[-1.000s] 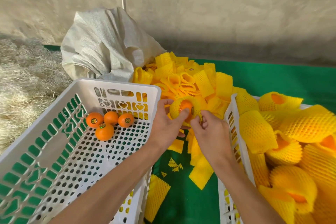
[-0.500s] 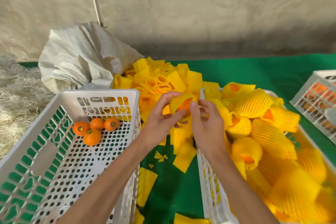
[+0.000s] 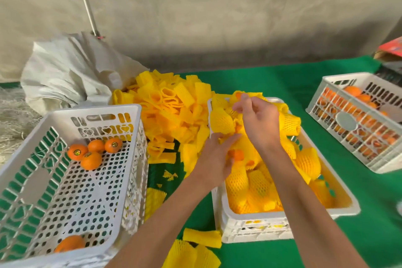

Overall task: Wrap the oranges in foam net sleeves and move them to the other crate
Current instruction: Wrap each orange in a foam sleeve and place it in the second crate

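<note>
The left crate (image 3: 26,172) holds a few bare oranges (image 3: 91,160). A pile of yellow foam sleeves (image 3: 167,104) lies behind. The left hand (image 3: 214,159) rests with straight fingers on a wrapped orange (image 3: 239,156) in the middle crate (image 3: 250,220). The right hand (image 3: 256,119) hangs above, fingers loosely curled, holding nothing.

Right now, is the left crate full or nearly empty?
Nearly empty. The left crate holds only a cluster of four bare oranges at the far end and one more near the front; its perforated floor is mostly bare.
</note>
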Demonstrator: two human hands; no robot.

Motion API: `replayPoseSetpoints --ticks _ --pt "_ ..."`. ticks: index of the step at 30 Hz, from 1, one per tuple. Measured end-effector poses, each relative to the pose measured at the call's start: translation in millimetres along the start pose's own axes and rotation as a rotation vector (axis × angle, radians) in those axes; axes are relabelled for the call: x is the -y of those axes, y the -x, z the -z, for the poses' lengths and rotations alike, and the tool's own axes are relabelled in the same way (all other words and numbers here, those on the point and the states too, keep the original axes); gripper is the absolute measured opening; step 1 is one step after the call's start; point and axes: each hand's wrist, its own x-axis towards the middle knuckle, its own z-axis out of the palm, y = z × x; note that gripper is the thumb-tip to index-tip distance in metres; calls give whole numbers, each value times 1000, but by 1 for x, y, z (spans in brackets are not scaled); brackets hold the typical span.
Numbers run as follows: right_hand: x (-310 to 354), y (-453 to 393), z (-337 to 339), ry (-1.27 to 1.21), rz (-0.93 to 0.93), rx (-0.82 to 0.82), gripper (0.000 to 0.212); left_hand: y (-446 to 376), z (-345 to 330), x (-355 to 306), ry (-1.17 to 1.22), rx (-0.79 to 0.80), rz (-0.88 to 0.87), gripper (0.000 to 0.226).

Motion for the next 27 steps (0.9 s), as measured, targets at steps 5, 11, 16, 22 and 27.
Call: replayPoseSetpoints --ticks 5,11,16,22,27 --pt "2 8 -15 -69 -43 94 41 4 9 15 -5 78 150 70" --pt "13 25 -53 -74 -55 271 40 14 42 15 303 55 318 56" --pt "26 40 -91 -82 -63 395 33 48 103 50 220 -180 287 28" --pt "18 87 -141 -76 -198 551 16 118 168 143 142 -187 463 17" --pt "-21 120 -167 137 -318 611 16 174 167 213 -47 743 1043 65"
